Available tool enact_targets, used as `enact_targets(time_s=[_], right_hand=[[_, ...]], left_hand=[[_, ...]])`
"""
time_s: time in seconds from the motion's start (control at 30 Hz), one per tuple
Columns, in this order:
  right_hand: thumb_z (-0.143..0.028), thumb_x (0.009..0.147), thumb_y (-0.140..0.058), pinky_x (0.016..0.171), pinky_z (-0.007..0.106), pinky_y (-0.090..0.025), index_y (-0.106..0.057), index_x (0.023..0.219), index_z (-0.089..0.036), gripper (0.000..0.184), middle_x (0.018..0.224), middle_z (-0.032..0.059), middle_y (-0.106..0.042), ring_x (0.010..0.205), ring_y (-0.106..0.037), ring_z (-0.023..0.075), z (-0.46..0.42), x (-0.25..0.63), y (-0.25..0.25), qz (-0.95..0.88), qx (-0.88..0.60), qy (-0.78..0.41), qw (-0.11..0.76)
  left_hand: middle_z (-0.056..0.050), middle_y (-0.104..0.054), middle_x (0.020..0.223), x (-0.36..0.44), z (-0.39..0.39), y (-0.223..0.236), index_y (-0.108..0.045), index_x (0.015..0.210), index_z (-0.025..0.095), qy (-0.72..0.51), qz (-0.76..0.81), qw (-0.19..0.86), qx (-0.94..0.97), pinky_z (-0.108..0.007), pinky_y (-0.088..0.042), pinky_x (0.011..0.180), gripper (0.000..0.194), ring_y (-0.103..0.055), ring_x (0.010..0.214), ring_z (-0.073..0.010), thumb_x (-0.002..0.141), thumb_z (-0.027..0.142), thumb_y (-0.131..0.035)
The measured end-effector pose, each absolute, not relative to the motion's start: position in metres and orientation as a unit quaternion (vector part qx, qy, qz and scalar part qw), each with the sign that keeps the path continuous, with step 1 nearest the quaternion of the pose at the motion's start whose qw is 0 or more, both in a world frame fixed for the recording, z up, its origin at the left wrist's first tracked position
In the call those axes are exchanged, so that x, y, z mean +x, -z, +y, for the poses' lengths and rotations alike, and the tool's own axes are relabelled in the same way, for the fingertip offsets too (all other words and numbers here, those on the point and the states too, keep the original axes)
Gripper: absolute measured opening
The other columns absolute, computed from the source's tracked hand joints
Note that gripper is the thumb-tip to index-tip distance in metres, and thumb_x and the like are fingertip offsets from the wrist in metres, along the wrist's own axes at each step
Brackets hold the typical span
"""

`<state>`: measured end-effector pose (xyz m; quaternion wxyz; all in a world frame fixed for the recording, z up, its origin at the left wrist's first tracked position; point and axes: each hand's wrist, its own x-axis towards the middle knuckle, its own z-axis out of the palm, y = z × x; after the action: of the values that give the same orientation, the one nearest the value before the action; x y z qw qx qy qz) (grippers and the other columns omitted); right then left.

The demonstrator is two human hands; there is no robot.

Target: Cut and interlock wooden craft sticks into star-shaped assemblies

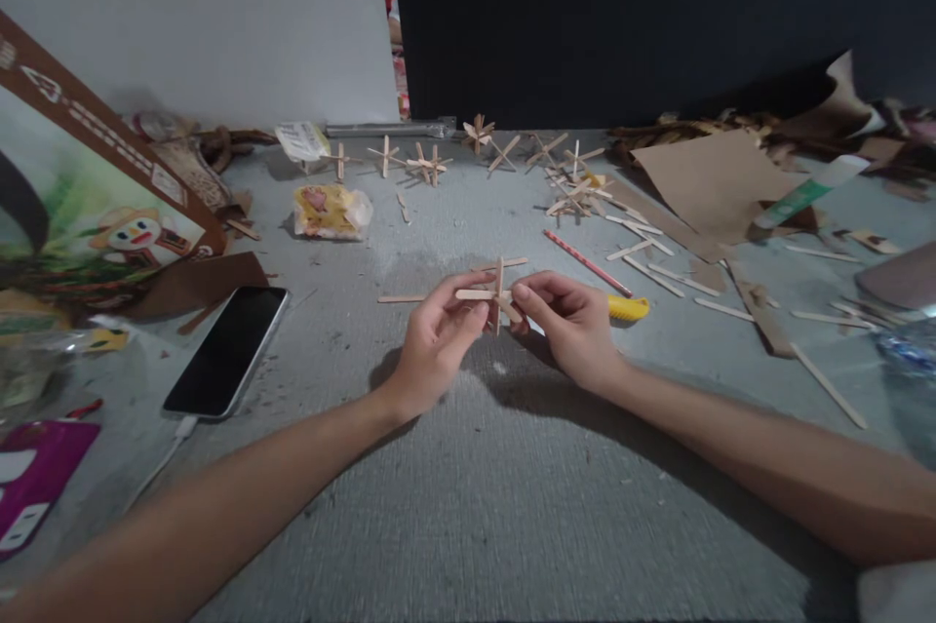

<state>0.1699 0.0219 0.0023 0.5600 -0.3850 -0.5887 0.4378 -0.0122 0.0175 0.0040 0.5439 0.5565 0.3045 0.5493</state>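
Observation:
Between my two hands is a small star-shaped piece of crossed popsicle sticks, held just above the grey table. My left hand grips its left side, the thumb against a stick and the fingers curled behind. On the other side my right hand pinches a stick end between thumb and forefinger. A loose popsicle stick lies left of my left fingers. Just beyond my right hand are a yellow cutter and a red striped pencil.
Several similar stick stars stand along the back. Loose sticks, brown cardboard and a green-and-white glue stick lie to the right. A phone with a cable, a yellow packet and a printed bag are at left.

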Motion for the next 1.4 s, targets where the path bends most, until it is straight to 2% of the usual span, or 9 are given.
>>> enact_targets(time_s=[0.17, 0.3, 0.37, 0.5, 0.63, 0.83, 1.1, 1.23, 1.4], right_hand=[[-0.047, 0.101, -0.07, 0.065, 0.031, -0.053, -0.07, 0.091, -0.022, 0.026, 0.074, 0.0003, -0.071, 0.067, -0.065, 0.0152, 0.025, 0.17, 0.003, -0.63, -0.396, -0.385, 0.546], [-0.033, 0.101, -0.067, 0.084, 0.038, -0.055, -0.069, 0.109, -0.024, 0.011, 0.105, 0.007, -0.072, 0.097, -0.067, 0.0215, 0.027, 0.169, 0.004, -0.694, -0.37, -0.247, 0.566], [-0.027, 0.098, -0.068, 0.085, 0.041, -0.054, -0.067, 0.116, -0.025, 0.018, 0.113, 0.0095, -0.069, 0.105, -0.065, 0.0243, 0.026, 0.17, 0.003, -0.715, -0.356, -0.17, 0.577], [-0.023, 0.096, -0.07, 0.082, 0.043, -0.054, -0.065, 0.11, -0.025, 0.016, 0.099, 0.0075, -0.07, 0.094, -0.065, 0.0243, 0.022, 0.171, 0.002, -0.735, -0.338, -0.109, 0.577], [-0.023, 0.096, -0.072, 0.074, 0.041, -0.055, -0.069, 0.1, -0.027, 0.006, 0.085, 0.0043, -0.073, 0.079, -0.067, 0.0225, 0.021, 0.169, 0.0, -0.727, -0.347, -0.138, 0.576], [-0.022, 0.096, -0.074, 0.074, 0.04, -0.057, -0.073, 0.101, -0.028, 0.008, 0.088, 0.0048, -0.078, 0.079, -0.071, 0.0223, 0.022, 0.17, -0.001, -0.736, -0.312, -0.142, 0.584], [-0.037, 0.099, -0.069, 0.064, 0.032, -0.049, -0.063, 0.091, -0.024, 0.017, 0.075, 0.0015, -0.066, 0.067, -0.058, 0.0165, 0.018, 0.171, -0.001, -0.721, -0.382, -0.187, 0.547], [-0.049, 0.104, -0.061, 0.058, 0.029, -0.045, -0.062, 0.084, -0.023, 0.032, 0.068, -0.0005, -0.061, 0.06, -0.054, 0.0142, 0.017, 0.172, -0.002, -0.714, -0.381, -0.285, 0.514], [-0.06, 0.1, -0.066, 0.053, 0.027, -0.043, -0.067, 0.085, -0.022, 0.041, 0.067, -0.0004, -0.063, 0.058, -0.055, 0.0135, 0.02, 0.174, -0.002, -0.661, -0.388, -0.405, 0.498]], left_hand=[[-0.006, -0.079, 0.097, -0.009, 0.018, -0.002, -0.075, 0.114, 0.021, -0.548, 0.323, 0.527, 0.564, -0.029, -0.061, 0.074, 0.033, -0.072, 0.077, -0.016, 0.092, 0.044, -0.083], [-0.007, -0.08, 0.101, -0.009, 0.02, -0.002, -0.075, 0.115, 0.02, -0.554, 0.329, 0.518, 0.563, -0.03, -0.063, 0.076, 0.036, -0.074, 0.077, -0.0155, 0.091, 0.045, -0.083], [-0.007, -0.081, 0.102, -0.01, 0.021, -0.002, -0.075, 0.115, 0.021, -0.552, 0.339, 0.515, 0.562, -0.031, -0.064, 0.077, 0.037, -0.075, 0.078, -0.016, 0.09, 0.048, -0.083], [-0.008, -0.082, 0.102, -0.012, 0.023, -0.001, -0.075, 0.115, 0.02, -0.548, 0.348, 0.509, 0.566, -0.031, -0.064, 0.078, 0.04, -0.076, 0.083, -0.0177, 0.09, 0.05, -0.083], [-0.01, -0.082, 0.107, -0.011, 0.023, 0.001, -0.074, 0.117, 0.02, -0.544, 0.347, 0.501, 0.576, -0.032, -0.064, 0.08, 0.039, -0.078, 0.089, -0.0195, 0.09, 0.048, -0.083], [-0.01, -0.082, 0.109, -0.012, 0.022, 0.002, -0.076, 0.114, 0.021, -0.546, 0.336, 0.5, 0.581, -0.033, -0.065, 0.085, 0.032, -0.079, 0.099, -0.0215, 0.09, 0.042, -0.083], [-0.009, -0.084, 0.102, -0.015, 0.018, 0.004, -0.084, 0.099, 0.023, -0.561, 0.365, 0.379, 0.639, -0.042, -0.064, 0.095, 0.017, -0.079, 0.099, -0.0236, 0.095, 0.038, -0.078], [-0.008, -0.083, 0.104, -0.016, 0.017, 0.004, -0.082, 0.109, 0.024, -0.559, 0.347, 0.328, 0.678, -0.039, -0.064, 0.093, 0.015, -0.078, 0.097, -0.0218, 0.098, 0.032, -0.076], [-0.009, -0.079, 0.115, -0.014, 0.018, 0.006, -0.065, 0.137, 0.025, -0.533, 0.333, 0.368, 0.685, -0.036, -0.063, 0.094, 0.044, -0.078, 0.104, -0.0212, 0.095, 0.027, -0.078]])
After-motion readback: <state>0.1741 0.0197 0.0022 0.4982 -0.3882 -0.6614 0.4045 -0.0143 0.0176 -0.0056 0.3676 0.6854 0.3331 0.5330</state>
